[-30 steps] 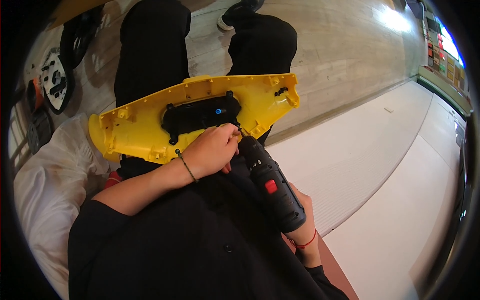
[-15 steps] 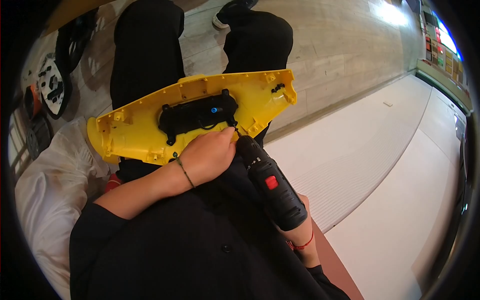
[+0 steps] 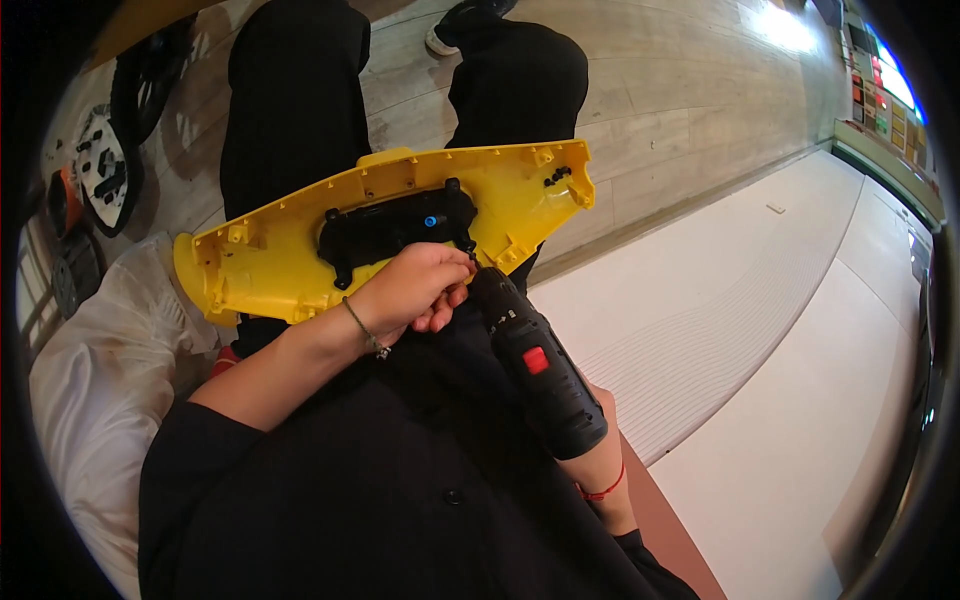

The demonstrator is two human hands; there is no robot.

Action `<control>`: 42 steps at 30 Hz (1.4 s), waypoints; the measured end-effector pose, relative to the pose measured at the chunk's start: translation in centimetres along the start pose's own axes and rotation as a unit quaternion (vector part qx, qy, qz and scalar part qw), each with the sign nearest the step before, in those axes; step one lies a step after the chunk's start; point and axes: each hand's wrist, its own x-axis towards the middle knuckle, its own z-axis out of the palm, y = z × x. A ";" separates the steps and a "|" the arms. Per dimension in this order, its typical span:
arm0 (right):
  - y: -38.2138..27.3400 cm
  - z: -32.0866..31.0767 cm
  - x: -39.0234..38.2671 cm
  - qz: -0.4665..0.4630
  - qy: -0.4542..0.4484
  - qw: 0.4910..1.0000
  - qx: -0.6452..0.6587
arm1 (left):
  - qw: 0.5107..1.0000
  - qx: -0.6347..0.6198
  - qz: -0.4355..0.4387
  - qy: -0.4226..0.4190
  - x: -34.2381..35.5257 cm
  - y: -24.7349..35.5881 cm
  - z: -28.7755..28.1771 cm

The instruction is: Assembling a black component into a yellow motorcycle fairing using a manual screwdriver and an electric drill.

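Note:
A yellow plastic shell [image 3: 270,262] lies across my lap with its ribbed inner side up. Set in its middle is a black part [image 3: 375,236] with screw lugs and a small blue round fitting [image 3: 431,221]. My left hand [image 3: 420,288] is closed in a pinch by that part's lower right lug; what its fingertips hold is hidden. My right hand [image 3: 607,412] grips a black cordless drill [image 3: 548,375] with a red switch, mostly hidden behind its body. The drill's tip points at the left fingertips. Several small black screws [image 3: 557,177] sit at the shell's right end.
White ribbed panels [image 3: 700,320] stretch along the right. White translucent plastic sheeting [image 3: 110,400] is bunched at the left. Beyond it, black and white moulded parts [image 3: 104,170] and an orange part [image 3: 68,200] rest near the wooden floor [image 3: 660,80].
My left hand has rolled, so its curled fingers now show beneath. The drill has shifted slightly up and left. The shell stays almost still.

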 end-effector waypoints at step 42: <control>2.2 1.1 1.2 -0.104 0.014 0.994 -0.008 | 0.532 0.623 0.451 0.354 -5.0 4.9 -4.2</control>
